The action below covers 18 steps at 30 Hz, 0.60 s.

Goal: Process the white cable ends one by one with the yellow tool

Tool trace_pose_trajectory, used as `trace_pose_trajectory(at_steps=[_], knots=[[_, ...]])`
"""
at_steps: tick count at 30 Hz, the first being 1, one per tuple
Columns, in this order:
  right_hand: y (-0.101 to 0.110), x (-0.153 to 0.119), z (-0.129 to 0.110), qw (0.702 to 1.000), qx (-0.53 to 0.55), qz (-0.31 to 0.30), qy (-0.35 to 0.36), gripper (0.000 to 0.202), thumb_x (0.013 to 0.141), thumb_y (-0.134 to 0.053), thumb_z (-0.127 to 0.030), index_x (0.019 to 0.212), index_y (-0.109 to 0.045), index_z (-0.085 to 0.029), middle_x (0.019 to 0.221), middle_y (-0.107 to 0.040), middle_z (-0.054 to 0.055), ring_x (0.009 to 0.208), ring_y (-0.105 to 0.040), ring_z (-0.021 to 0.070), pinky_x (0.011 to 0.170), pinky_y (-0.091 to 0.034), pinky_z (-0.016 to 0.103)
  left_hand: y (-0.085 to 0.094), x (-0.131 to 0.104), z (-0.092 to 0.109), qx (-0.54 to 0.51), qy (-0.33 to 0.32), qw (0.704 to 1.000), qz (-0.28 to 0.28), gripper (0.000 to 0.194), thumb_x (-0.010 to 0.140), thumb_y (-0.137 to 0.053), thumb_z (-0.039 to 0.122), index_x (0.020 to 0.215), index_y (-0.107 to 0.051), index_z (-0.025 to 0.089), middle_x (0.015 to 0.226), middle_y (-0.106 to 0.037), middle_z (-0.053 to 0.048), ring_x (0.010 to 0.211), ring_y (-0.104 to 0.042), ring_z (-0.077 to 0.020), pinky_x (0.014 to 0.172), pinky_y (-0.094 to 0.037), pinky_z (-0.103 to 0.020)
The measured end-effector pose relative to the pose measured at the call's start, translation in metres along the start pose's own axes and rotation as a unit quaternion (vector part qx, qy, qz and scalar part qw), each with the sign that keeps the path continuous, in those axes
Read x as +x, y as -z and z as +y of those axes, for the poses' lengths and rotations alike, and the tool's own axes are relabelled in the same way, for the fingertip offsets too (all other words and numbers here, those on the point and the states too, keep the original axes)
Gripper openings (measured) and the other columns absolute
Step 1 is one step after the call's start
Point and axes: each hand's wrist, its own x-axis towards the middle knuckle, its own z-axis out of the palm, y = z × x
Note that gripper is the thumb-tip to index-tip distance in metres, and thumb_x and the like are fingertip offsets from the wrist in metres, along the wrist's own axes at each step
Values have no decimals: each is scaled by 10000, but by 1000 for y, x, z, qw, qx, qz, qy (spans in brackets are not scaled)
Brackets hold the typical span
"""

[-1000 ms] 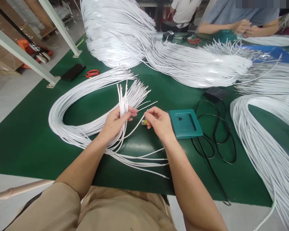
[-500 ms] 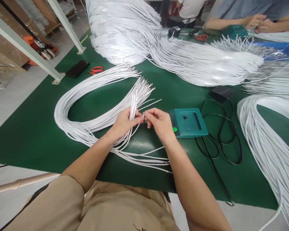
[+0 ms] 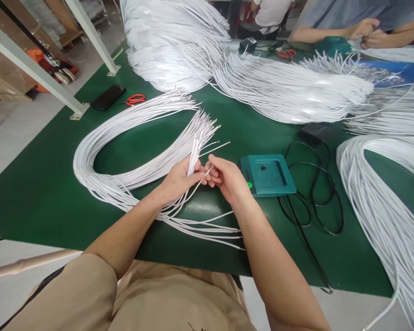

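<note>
My left hand (image 3: 181,180) is closed round a small bunch of white wires (image 3: 193,154), whose ends stick up above the fist. Its thumb and forefinger pinch one single wire (image 3: 207,174), with the tip pointing up to the right. My right hand (image 3: 226,177) is right beside that tip. Its thumb is lifted away from the curled fingers, and the wire end shows in the gap between them. Behind my left hand lies a looped bundle of white wires (image 3: 86,156) on the green table (image 3: 48,184). Several loose wire ends (image 3: 224,232) stretch below my hands.
A teal device (image 3: 269,177) with a green button stands right of my hands, near a black cable (image 3: 338,197). Big wire bundles (image 3: 290,87) fill the back and right (image 3: 376,197). A phone (image 3: 107,97) and red-handled snips (image 3: 135,99) lie back left. A person's hands (image 3: 367,33) work opposite.
My right thumb has lifted off the wire end it was pinching, and the tip now shows. The bunch in my left hand leans slightly more to the right. The view has shifted a little.
</note>
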Motion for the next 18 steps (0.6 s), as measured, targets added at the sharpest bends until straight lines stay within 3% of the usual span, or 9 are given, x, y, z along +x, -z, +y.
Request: trace_pose_trajectory(at_steps=[7,13,18], knots=[[1,-2,0,999,33,-38,-14,361,715,-729,-477,627,-558,-171,532,-451,-54,497,-432,79,484,-358,212,4,0,2,6,8,1000,28,179,809,-637,253,803,-480,166,779,-652,-17,749,-642,-142,665,-464,-269],[-1,-3,-1,1000,25,-15,-6,403,703,-710,-557,677,-604,-168,569,-474,-40,526,-447,89,505,-390,226,5,2,-1,-4,4,999,47,211,780,-668,267,807,-485,165,785,-651,-10,735,-645,-140,656,-475,-264],[-1,-3,0,999,41,-20,-20,372,670,-766,-486,646,-587,-161,578,-485,-45,532,-447,74,521,-397,211,5,1,-1,8,9,999,44,189,787,-659,257,832,-502,161,847,-664,-23,783,-655,-145,693,-488,-268]])
